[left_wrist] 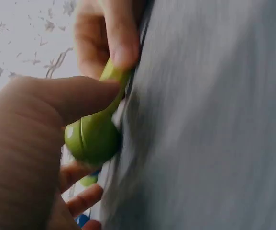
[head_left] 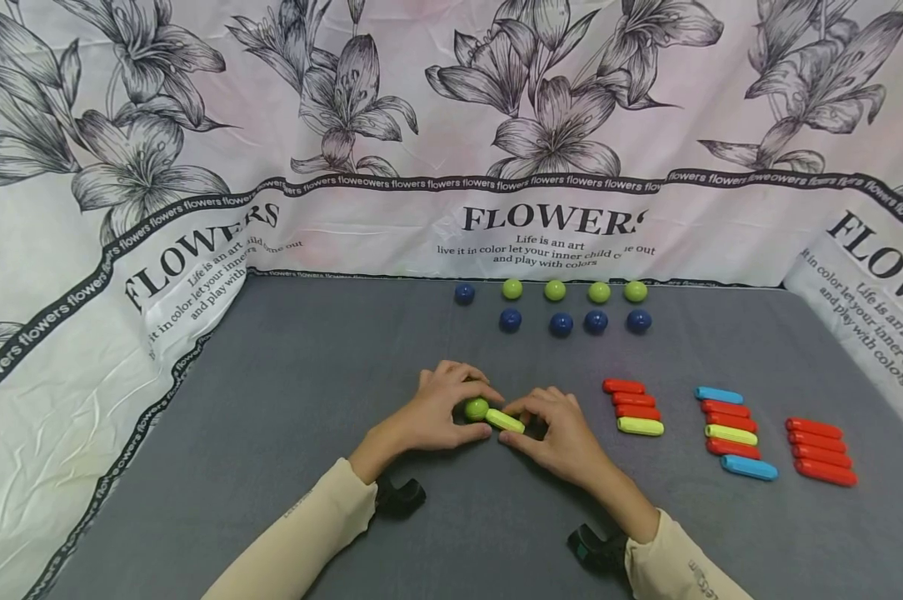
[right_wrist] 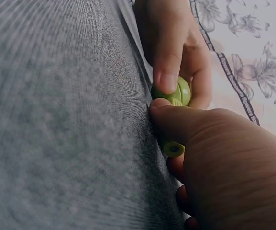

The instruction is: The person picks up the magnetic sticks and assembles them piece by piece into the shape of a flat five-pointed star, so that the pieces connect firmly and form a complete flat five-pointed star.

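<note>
In the head view a green ball (head_left: 476, 409) and a yellow-green rod (head_left: 506, 420) lie end to end, touching, on the grey table. My left hand (head_left: 442, 408) curves about the ball, its thumb against it in the right wrist view. Between thumb and fingers, my right hand (head_left: 560, 433) pinches the rod. In the left wrist view both hands meet at the ball (left_wrist: 93, 139), and my left thumb covers part of the rod (left_wrist: 116, 76). From the right wrist view, a hole shows in the near end of the rod (right_wrist: 173, 149); my right thumb hides its middle.
Rows of blue balls (head_left: 561, 324) and green balls (head_left: 555, 290) stand at the table's back. On the right lie three stacks of rods: red with one yellow (head_left: 640, 427), mixed with blue (head_left: 749, 467), and all red (head_left: 819, 439). A flower-printed cloth (head_left: 391, 225) hangs behind.
</note>
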